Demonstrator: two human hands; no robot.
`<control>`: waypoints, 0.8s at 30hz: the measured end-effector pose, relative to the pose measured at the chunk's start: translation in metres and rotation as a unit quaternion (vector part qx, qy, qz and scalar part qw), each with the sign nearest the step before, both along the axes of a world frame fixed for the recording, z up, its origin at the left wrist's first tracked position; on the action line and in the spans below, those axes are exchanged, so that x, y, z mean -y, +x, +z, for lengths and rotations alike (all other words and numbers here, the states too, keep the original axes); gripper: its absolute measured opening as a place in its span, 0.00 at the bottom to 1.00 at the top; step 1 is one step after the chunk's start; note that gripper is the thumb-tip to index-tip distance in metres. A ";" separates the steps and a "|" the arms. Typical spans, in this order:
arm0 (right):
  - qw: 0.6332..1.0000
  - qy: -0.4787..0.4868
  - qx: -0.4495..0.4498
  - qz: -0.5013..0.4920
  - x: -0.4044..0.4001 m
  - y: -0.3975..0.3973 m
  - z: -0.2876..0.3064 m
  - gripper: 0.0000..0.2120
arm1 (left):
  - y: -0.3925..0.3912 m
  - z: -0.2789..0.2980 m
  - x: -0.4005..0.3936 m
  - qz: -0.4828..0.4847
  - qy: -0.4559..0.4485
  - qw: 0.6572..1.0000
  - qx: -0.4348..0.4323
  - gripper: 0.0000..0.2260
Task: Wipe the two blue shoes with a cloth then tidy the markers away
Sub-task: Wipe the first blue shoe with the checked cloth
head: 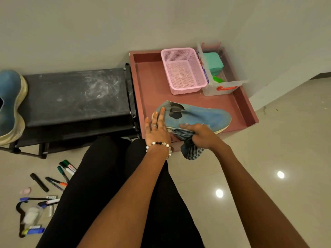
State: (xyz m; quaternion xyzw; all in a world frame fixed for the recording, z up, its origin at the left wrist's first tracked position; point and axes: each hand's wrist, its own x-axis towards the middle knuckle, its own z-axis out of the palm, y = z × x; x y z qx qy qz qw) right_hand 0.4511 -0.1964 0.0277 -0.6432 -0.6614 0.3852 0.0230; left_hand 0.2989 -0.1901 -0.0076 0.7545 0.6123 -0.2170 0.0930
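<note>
Now I am on the wiping step: my left hand lies flat, fingers straight, on the blue shoe at the tray's front edge, my right hand squeezes the cloth against its side; next I should rub along it

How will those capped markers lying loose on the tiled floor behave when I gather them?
The capped markers look round-barrelled, so they will probably roll on the glossy tiled floor if nudged. They appear rigid and light, likely easy to pinch. They lie scattered at different angles, so one sweep may miss some.
</note>
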 end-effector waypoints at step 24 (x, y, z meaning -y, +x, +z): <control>0.929 0.112 0.352 0.027 0.020 -0.004 -0.028 0.22 | 0.008 0.000 0.001 -0.061 0.007 0.989 0.132 0.25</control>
